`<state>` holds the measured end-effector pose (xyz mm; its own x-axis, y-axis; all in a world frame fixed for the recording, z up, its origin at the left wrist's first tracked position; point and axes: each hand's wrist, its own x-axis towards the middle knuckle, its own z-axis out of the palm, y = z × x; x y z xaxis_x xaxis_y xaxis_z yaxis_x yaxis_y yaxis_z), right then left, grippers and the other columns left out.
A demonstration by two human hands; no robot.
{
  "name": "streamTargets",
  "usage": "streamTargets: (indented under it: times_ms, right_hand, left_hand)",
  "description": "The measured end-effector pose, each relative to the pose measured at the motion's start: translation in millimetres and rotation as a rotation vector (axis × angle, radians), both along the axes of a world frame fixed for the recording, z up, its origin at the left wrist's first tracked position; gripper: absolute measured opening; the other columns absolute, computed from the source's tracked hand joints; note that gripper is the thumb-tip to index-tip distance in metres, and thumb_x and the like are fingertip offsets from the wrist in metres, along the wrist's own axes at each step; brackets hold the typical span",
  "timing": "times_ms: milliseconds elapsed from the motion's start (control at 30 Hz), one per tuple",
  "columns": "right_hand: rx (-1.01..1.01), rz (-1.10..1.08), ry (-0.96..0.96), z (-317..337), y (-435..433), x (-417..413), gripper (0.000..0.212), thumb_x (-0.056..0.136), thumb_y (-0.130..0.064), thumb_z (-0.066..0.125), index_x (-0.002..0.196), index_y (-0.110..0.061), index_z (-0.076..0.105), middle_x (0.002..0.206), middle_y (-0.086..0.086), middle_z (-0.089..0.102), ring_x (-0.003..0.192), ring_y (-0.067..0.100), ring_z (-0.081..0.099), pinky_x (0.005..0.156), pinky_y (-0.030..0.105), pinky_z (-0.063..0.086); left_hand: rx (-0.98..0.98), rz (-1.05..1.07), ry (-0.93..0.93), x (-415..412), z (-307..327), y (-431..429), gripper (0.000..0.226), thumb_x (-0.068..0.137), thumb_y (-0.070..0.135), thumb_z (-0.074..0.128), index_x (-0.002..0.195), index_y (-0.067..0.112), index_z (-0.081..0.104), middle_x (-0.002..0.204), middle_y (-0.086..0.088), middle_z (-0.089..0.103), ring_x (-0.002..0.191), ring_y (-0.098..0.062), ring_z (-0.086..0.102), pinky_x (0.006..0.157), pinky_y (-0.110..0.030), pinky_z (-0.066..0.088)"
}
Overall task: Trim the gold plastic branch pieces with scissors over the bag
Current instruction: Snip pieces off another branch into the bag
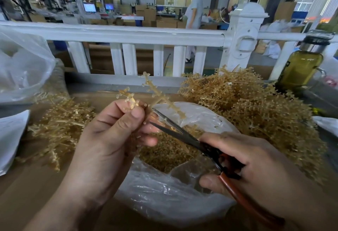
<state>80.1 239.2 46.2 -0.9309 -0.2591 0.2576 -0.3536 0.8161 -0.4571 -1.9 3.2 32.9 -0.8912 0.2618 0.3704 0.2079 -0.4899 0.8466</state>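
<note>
Mid-task: the left hand pinches a gold branch, the right hand grips parted scissors over the bag of trimmings beneath both hands, with a big untrimmed pile beyond the right hand.

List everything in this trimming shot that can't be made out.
Head view:
- Lower stem of the branch piece: hidden inside the fingers of the left hand.
- Handle loops of the scissors: covered by the right hand.
- Whether the blades touch the stem: the tips vanish at the left fingers.
- Contents of the bag: partly blocked by both hands.
- Most of the second clear bag: cut off by the left edge.
</note>
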Motion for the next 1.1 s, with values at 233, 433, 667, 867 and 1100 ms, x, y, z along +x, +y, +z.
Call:
streamTargets:
  times_ms: [233, 433, 667, 867, 1100]
  right_hand:
    - [0.001, 0.023, 0.044, -2.1, 0.2, -1.0, 0.047, 0.076, -0.087, 0.051, 0.120, -0.075, 0.039, 0.104, -0.018, 0.065, 0.086, 0.005, 0.067, 0.064, 0.029, 0.055]
    - [-0.009, 0.005, 0.050, -5.3, 2.7, -2.8, 0.055, 0.078, -0.082, 0.056, 0.123, -0.052, 0.051, 0.103, -0.015, 0.069, 0.087, 0.002, 0.068, 0.066, 0.031, 0.056]
    - [0.008, -0.012, 0.077, -6.7, 3.4, -3.0, 0.057, 0.077, -0.081, 0.057, 0.125, -0.052, 0.049, 0.102, -0.018, 0.068, 0.088, -0.001, 0.067, 0.067, 0.027, 0.056]
    - [0.013, -0.019, 0.101, -5.5, 2.8, -2.6, 0.058, 0.077, -0.076, 0.059, 0.127, -0.047, 0.049, 0.100, -0.018, 0.069, 0.086, 0.000, 0.068, 0.066, 0.028, 0.056]
    - [0.034, -0.029, 0.129, -3.0, 2.5, -1.0, 0.057, 0.078, -0.073, 0.059, 0.123, -0.039, 0.054, 0.096, -0.015, 0.070, 0.082, 0.001, 0.068, 0.063, 0.026, 0.054]
  left_hand:
    - [-0.029, 0.002, -0.015, 4.0, 1.7, 1.7, 0.005, 0.076, 0.028, 0.071, 0.073, 0.024, 0.071, 0.076, -0.005, 0.071, 0.064, -0.015, 0.067, 0.057, -0.024, 0.056]
    - [-0.049, 0.007, -0.017, 4.6, 0.8, 2.0, 0.008, 0.077, 0.026, 0.066, 0.071, 0.025, 0.073, 0.073, -0.008, 0.072, 0.064, -0.016, 0.069, 0.058, -0.023, 0.057]
    - [-0.045, 0.002, 0.013, 2.6, -2.0, 4.9, 0.009, 0.079, 0.026, 0.066, 0.074, 0.026, 0.073, 0.074, -0.007, 0.073, 0.067, -0.014, 0.070, 0.059, -0.023, 0.057]
    - [-0.042, -0.013, 0.028, 1.1, -4.3, 3.8, 0.006, 0.080, 0.027, 0.068, 0.077, 0.027, 0.074, 0.077, -0.005, 0.074, 0.070, -0.014, 0.071, 0.061, -0.023, 0.057]
    - [-0.038, -0.004, 0.046, -0.6, -6.0, 2.8, 0.012, 0.076, 0.034, 0.078, 0.081, 0.025, 0.071, 0.080, -0.011, 0.075, 0.072, -0.018, 0.073, 0.062, -0.024, 0.058]
